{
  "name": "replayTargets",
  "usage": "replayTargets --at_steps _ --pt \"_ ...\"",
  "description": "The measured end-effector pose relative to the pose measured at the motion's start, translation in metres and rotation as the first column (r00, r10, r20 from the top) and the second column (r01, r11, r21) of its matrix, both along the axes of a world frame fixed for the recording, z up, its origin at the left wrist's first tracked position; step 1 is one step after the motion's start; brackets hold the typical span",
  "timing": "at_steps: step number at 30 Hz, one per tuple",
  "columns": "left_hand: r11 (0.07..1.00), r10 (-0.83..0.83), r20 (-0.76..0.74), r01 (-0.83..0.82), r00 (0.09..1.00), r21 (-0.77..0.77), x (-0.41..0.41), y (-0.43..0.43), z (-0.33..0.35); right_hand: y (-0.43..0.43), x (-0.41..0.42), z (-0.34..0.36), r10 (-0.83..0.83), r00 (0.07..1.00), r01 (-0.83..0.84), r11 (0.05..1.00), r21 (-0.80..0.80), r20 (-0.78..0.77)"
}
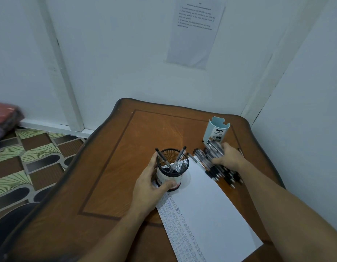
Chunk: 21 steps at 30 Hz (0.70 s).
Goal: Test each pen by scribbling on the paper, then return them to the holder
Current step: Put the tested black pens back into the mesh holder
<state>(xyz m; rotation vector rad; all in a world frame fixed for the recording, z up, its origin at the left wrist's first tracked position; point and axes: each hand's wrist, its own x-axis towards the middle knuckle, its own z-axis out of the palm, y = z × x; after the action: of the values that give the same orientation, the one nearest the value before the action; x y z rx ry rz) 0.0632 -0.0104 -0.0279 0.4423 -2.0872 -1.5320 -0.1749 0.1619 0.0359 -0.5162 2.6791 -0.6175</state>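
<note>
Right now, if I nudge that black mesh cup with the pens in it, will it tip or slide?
Probably slides rather than tips: the mesh cup looks squat, and your left hand wraps it. Likely light, since it holds only a few pens.

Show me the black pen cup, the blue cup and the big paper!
black pen cup (164, 176): head view, its white label.
blue cup (218, 130): head view, its front wall.
paper (211, 205): head view, its blank middle.
</note>
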Motion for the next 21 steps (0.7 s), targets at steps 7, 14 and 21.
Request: replayTargets --at_steps 7,14,21 --pt "1.000 0.010 0.001 -0.010 1.000 -0.003 -0.001 0.000 0.000 0.004 -0.004 -0.001 0.040 0.999 -0.036 0.993 -0.110 0.028" --pt "1.000 0.006 0.015 -0.006 1.000 0.002 -0.001 -0.001 -0.003 0.003 0.002 0.007 0.114 0.993 -0.111 0.989 -0.101 0.030" --pt "1.000 -0.001 -0.001 0.001 1.000 -0.004 0.000 0.000 -0.002 -0.008 0.005 0.007 0.141 0.990 -0.140 0.990 0.026 -0.017"
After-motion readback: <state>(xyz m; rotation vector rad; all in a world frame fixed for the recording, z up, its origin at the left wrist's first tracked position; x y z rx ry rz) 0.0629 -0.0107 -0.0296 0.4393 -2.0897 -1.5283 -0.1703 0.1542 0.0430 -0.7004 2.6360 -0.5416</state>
